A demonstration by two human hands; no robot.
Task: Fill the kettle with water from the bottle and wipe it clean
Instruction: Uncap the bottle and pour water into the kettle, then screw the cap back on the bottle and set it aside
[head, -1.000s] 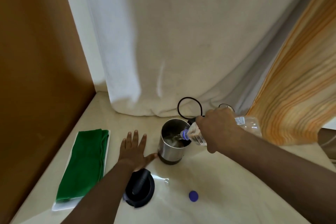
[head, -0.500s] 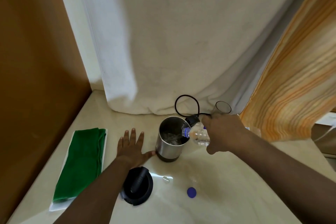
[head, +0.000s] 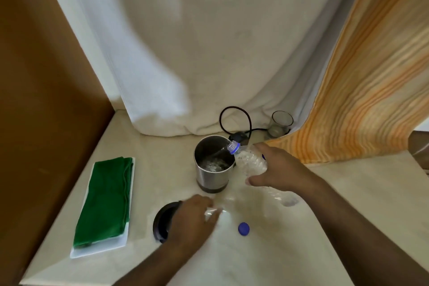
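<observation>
The steel kettle [head: 212, 175] stands open at the counter's middle with water in the bottom. My right hand [head: 278, 170] grips a clear plastic bottle [head: 249, 162], tilted with its blue-ringed neck over the kettle's rim, and a thin stream runs in. The kettle's black lid [head: 162, 220] lies in front of the kettle. My left hand [head: 192, 218] hovers over the lid's right side, blurred, fingers curled downward. I see nothing held in it. The blue bottle cap [head: 243, 228] lies on the counter to the right of that hand. A folded green cloth [head: 106, 199] rests on a white tray [head: 99, 248] at the left.
A black cord [head: 234, 118] loops behind the kettle beside a drinking glass [head: 279, 124]. White fabric [head: 209, 53] hangs at the back and an orange striped cloth [head: 359, 100] at the right. A brown panel [head: 41, 100] walls the left side.
My left hand has left its flat rest beside the kettle and drawn back over the lid. The bottle's base has swung toward me, still pouring.
</observation>
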